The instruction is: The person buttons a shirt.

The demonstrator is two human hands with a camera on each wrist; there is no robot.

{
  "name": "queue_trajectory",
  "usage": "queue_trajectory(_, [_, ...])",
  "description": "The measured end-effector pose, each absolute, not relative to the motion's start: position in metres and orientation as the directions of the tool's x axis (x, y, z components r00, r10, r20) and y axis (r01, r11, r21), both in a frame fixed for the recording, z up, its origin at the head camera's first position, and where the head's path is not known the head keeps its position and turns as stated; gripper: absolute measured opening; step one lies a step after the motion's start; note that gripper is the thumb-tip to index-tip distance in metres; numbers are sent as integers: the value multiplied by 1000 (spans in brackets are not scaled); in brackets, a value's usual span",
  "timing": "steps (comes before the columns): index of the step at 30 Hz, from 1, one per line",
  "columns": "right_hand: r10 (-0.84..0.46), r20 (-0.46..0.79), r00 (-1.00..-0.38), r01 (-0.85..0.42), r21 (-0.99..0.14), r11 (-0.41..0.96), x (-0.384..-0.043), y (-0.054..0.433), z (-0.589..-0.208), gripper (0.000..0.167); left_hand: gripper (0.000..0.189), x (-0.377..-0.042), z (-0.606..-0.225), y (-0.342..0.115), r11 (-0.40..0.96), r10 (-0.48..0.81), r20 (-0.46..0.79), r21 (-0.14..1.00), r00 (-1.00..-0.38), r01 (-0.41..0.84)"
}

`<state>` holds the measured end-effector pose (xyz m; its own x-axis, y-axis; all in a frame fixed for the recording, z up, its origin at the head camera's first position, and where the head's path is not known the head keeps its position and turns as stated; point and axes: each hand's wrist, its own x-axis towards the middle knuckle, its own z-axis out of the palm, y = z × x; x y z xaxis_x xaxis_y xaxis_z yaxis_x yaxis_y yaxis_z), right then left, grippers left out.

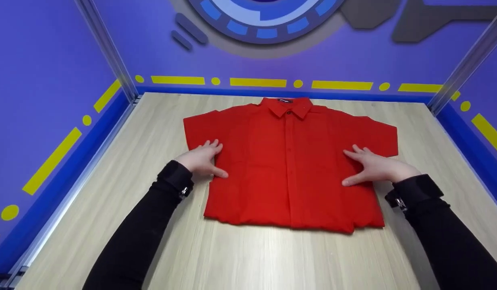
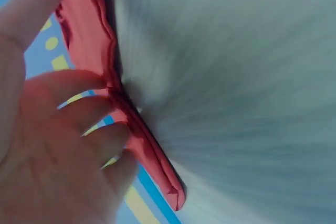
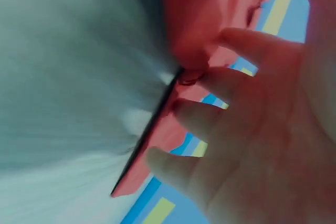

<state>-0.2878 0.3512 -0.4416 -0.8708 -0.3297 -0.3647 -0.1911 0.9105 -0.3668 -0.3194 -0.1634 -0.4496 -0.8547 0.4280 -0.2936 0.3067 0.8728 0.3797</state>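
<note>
A red short-sleeved shirt [image 1: 268, 161] lies face up on the table, collar at the far side and buttoned front in the middle. Its lower end makes a slightly uneven near edge. At the shirt's left side, below the sleeve, my left hand [image 1: 202, 159] rests with spread fingers. Opposite it, my right hand [image 1: 373, 165] touches the other side under the right sleeve, thumb apart from the fingers. In the left wrist view, the fingertips meet the red cloth [image 2: 89, 35] along its edge. The right wrist view shows loosely extended fingers at the red cloth [image 3: 194, 14].
The light wood table [image 1: 272, 257] extends around the shirt on all sides. Blue-purple panels [image 1: 248, 66] with yellow markings stand along the back, left and right. Metal posts [image 1: 111, 48] rise at the back corners.
</note>
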Motion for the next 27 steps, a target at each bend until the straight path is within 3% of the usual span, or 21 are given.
queue_trajectory(4, [-335, -349, -875, -204, -362, 910, -290, 352, -445, 111, 108, -320, -449, -162, 888, 412, -313, 348, -856, 300])
queue_trajectory(11, [-353, -278, -893, -251, -344, 905, -279, 345, -441, 106, 111, -314, -446, -163, 859, 464, -308, 386, -831, 336])
queue_trajectory(19, [-376, -305, -875, -279, -317, 907, -251, 340, -445, 115, 109, -301, -449, -173, 861, 489, -258, 298, -834, 412])
queue_trajectory(22, [-373, -280, -885, -289, -299, 909, -240, 341, -442, 114, 107, -290, -445, -171, 836, 519, -228, 337, -824, 433])
queue_trajectory(27, [-424, -247, -871, -348, -298, 889, -220, 336, -442, 115, 114, -264, -439, -168, 777, 593, -273, 439, -758, 451])
